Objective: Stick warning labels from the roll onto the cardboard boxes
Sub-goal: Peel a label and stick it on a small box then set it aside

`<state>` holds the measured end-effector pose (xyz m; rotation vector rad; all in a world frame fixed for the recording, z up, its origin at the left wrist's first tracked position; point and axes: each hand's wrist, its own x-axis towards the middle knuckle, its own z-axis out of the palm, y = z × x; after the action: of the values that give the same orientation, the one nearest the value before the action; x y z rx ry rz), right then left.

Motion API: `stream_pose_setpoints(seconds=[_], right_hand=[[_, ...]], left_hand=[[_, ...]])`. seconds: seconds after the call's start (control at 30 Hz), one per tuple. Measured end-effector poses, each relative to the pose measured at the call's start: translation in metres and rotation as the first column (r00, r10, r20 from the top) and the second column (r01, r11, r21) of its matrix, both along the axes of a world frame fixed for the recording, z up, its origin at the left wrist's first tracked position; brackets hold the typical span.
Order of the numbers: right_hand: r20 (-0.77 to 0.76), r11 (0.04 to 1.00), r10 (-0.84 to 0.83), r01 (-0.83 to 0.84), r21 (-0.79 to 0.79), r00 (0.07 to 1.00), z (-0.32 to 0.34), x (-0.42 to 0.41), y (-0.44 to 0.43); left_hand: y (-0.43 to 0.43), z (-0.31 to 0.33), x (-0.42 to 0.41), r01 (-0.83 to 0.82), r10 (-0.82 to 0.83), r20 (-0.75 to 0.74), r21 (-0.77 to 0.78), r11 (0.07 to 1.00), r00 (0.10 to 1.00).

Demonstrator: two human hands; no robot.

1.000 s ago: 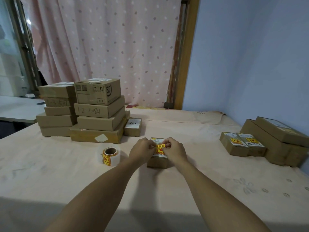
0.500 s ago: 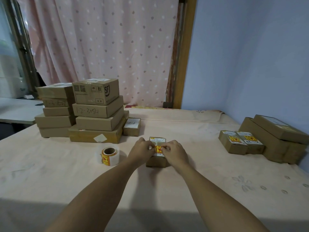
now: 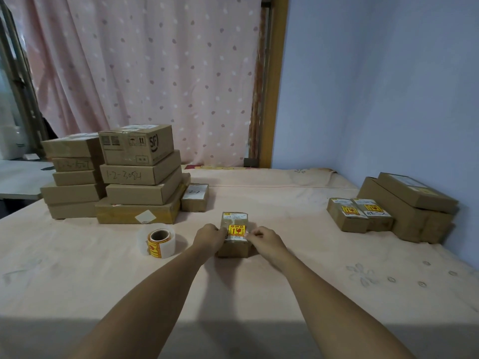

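Note:
A small cardboard box (image 3: 234, 249) sits on the cloth in front of me. A yellow and red warning label (image 3: 236, 230) lies flat on its top, below a white shipping label. My left hand (image 3: 209, 238) is curled against the box's left side, fingertips at the label's left edge. My right hand (image 3: 265, 240) holds the right side the same way, fingertips at the label's right edge. The label roll (image 3: 158, 240) stands on the cloth to the left of my left hand, untouched.
Two stacks of cardboard boxes (image 3: 140, 174) stand at the back left, with one small box (image 3: 195, 198) beside them. Two small labelled boxes (image 3: 359, 215) and larger boxes (image 3: 412, 203) sit at the right by the blue wall. A pink cloth (image 3: 259, 281) covers the surface.
The label, held just above the box between both hands a second ago, now lies flat on the box top. Both hands have spread apart to its side edges.

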<state>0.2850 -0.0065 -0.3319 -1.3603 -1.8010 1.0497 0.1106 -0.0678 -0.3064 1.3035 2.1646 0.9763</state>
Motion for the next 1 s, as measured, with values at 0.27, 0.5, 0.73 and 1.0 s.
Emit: stream_pose_setpoints(seconds=[0.27, 0.5, 0.73, 1.0], right_hand=[[-0.195, 0.999, 0.01, -0.017, -0.038, 0.981, 0.013, 0.026, 0.001], [-0.275, 0.986, -0.13, 0.154, 0.068, 0.953, 0.038, 0.092, 0.009], [-0.407, 0.925, -0.314, 0.372, 0.071, 0.858, 0.057, 0.183, 0.017], [-0.388, 0.85, -0.441, 0.516, 0.109, 0.809, 0.053, 0.273, 0.039]], left_hand=[[0.001, 0.007, 0.034, -0.017, -0.03, 0.232, 0.198, 0.98, 0.972], [0.023, 0.027, 0.101, 0.181, -0.297, 0.34, 0.333, 0.925, 0.893], [0.054, 0.042, 0.199, 0.4, -0.524, 0.265, 0.403, 0.823, 0.81], [0.11, 0.038, 0.301, 0.446, -0.541, 0.138, 0.42, 0.79, 0.829]])
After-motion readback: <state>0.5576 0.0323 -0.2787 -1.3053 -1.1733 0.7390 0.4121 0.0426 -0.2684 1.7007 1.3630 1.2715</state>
